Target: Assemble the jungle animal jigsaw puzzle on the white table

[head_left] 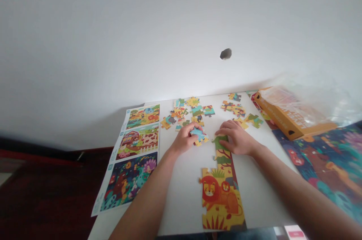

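The left hand (185, 138) pinches a blue puzzle piece (198, 133) over the worktop (181, 194), by its edge, seemingly leaving the print visible. The right hand (237, 138) curls over the joined puzzle's (223, 198) far green end, perhaps steadying it; whether it grips, I cannot tell. Loose pieces (197, 110) lie beyond, apparently spread within reach.
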### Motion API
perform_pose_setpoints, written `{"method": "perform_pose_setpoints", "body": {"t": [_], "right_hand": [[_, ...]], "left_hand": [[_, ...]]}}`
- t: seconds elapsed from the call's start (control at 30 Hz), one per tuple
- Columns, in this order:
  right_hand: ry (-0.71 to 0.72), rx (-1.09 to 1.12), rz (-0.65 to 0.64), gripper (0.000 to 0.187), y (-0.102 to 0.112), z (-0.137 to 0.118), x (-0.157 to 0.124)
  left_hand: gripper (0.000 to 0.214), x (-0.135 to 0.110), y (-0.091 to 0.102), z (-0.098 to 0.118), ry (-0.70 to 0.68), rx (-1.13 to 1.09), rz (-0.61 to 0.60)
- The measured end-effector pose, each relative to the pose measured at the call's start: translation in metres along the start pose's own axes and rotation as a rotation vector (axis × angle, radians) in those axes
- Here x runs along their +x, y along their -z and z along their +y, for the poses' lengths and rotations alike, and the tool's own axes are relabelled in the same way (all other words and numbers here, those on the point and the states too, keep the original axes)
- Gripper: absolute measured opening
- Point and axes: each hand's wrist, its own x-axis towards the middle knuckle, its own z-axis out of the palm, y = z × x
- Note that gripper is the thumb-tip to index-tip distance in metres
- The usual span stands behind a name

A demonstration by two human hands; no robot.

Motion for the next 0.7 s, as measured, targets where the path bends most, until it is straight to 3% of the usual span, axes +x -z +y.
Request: {"method": "perform_pose_setpoints", "body": {"t": [0.23, 0.4, 0.7], "right_hand": [[0.005, 0.005, 0.015, 0.025, 0.0, 0.001, 0.0], [0.0, -0.002, 0.019, 0.025, 0.0, 0.0, 0.0], [0.015, 0.002, 0.015, 0.025, -0.001, 0.0, 0.0]], "left_hand": [[0.047, -0.012, -0.002, 0.008, -0.337, 0.566, -0.033], [0.045, -0.018, 0.004, 0.008, -0.354, 0.727, -0.029], [0.048, -0.019, 0.011, 0.013, -0.39, 0.815, -0.097]]}}
